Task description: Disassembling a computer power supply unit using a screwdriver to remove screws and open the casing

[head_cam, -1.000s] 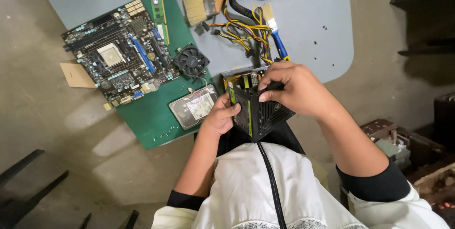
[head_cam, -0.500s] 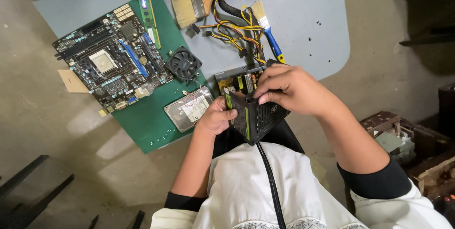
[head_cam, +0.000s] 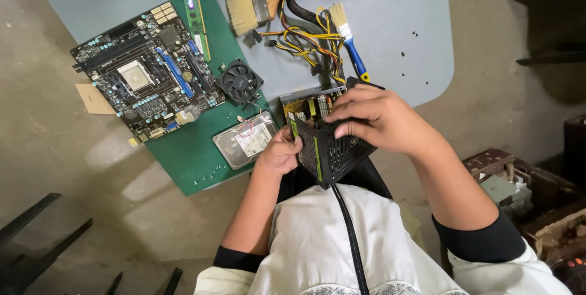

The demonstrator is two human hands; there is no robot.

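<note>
Holding black power supply [head_cam: 329, 148], green side label, both hands [head_cam: 378, 118]

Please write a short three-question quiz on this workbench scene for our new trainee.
1. True or false: both hands grip the black power supply unit.
2. What lies on the green mat nearest the left hand? A) hard drive B) screwdriver C) paintbrush
3. Fill in: the small black cooling fan sits right of the ____.

Key
1. True; the right hand covers its top, fingers curled over the edge.
2. A, the hard drive.
3. Motherboard.
</note>
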